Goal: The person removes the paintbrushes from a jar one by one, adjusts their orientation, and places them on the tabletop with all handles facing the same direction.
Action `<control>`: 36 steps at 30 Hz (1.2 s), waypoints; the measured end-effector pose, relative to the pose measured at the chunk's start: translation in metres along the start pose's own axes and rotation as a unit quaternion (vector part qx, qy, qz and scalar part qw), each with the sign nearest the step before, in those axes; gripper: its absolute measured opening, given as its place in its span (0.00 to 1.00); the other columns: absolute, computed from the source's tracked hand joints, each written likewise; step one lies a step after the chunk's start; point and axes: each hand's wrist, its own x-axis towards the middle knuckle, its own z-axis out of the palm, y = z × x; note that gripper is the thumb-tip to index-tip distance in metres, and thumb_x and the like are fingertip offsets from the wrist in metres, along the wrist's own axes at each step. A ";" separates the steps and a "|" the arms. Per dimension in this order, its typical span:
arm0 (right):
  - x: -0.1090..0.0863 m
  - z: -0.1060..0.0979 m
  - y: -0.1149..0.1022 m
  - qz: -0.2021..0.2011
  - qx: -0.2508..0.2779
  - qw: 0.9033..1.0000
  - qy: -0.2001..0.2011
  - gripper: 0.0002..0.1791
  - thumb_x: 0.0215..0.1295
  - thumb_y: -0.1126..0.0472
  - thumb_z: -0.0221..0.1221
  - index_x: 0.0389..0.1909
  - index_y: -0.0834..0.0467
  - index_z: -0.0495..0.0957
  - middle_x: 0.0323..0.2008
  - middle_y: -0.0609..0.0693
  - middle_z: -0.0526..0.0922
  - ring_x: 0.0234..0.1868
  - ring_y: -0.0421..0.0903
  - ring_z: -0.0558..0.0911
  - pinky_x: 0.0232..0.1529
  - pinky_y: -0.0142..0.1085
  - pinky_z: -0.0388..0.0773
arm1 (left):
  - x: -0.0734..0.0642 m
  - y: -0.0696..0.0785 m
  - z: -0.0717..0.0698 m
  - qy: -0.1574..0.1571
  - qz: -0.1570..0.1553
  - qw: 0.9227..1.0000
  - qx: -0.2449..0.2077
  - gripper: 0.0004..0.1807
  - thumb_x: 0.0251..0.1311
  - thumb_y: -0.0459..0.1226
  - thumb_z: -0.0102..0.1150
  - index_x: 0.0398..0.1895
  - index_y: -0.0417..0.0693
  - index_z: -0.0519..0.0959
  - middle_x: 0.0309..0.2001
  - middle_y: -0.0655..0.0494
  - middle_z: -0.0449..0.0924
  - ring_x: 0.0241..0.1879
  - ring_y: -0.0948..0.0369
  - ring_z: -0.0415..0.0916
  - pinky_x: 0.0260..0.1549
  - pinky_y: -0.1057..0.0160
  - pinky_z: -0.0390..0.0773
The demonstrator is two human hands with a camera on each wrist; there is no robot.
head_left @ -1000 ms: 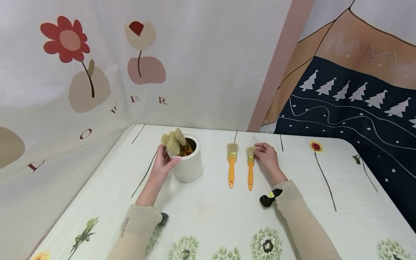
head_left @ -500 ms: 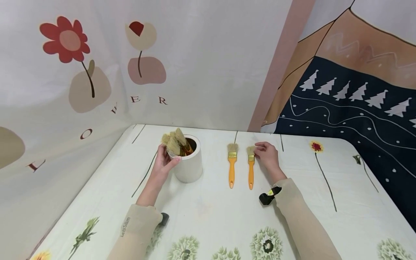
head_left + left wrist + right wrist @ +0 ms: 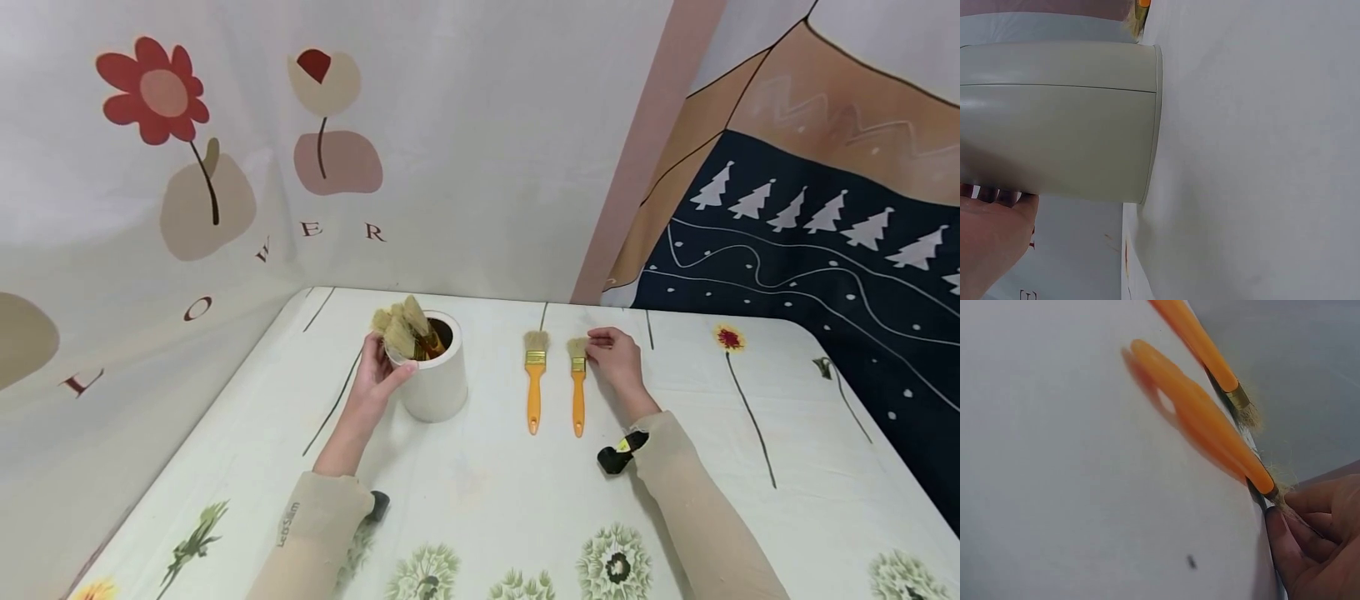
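Note:
A white round holder [image 3: 433,392] stands upright on the table with several bristle brushes [image 3: 402,329] in it, bristles up. My left hand [image 3: 372,379] holds its left side near the rim, thumb at the front; the left wrist view shows fingers [image 3: 1007,199] against its wall. Two paintbrushes with orange handles lie side by side to the right, bristles away from me: a wider one [image 3: 534,383] and a narrower one [image 3: 578,387]. With thumb and fingers, my right hand [image 3: 617,360] pinches the narrower paintbrush [image 3: 1210,422] at its bristles; the exact contact is partly hidden.
A white flower-printed cloth [image 3: 480,500] covers the table. Behind it hangs a printed curtain [image 3: 480,150], with a dark tree-patterned cloth [image 3: 787,250] at the right. Black wrist cameras sit at both sleeves, the right one [image 3: 615,461] close to the table.

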 end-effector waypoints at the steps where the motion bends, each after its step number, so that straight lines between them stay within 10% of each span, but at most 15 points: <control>1: 0.000 0.000 0.000 -0.001 0.000 1.000 0.000 0.16 0.69 0.66 0.58 0.56 0.64 0.78 0.51 0.61 0.82 0.47 0.49 0.82 0.43 0.27 0.83 | 0.000 0.000 0.000 0.000 -0.001 1.000 -0.001 0.35 0.66 0.29 0.52 0.73 0.44 0.49 0.77 0.44 0.51 0.79 0.52 0.46 0.77 0.64 0.52; 9: -0.001 -0.001 0.001 -0.003 -0.008 1.000 -0.012 0.17 0.72 0.63 0.55 0.59 0.62 0.77 0.58 0.60 0.80 0.57 0.53 0.80 0.54 0.38 0.82 | 0.000 -0.001 0.000 0.000 0.000 1.000 -0.004 0.36 0.65 0.29 0.52 0.73 0.40 0.48 0.78 0.41 0.48 0.80 0.50 0.42 0.79 0.48 0.42; 36: -0.009 -0.007 -0.013 -0.041 0.019 0.999 -0.008 0.18 0.72 0.64 0.53 0.60 0.63 0.76 0.60 0.61 0.79 0.59 0.57 0.80 0.57 0.40 0.80 | 0.000 -0.001 -0.001 -0.003 0.008 1.000 -0.004 0.37 0.65 0.28 0.51 0.74 0.40 0.47 0.79 0.41 0.47 0.80 0.50 0.41 0.79 0.48 0.41</control>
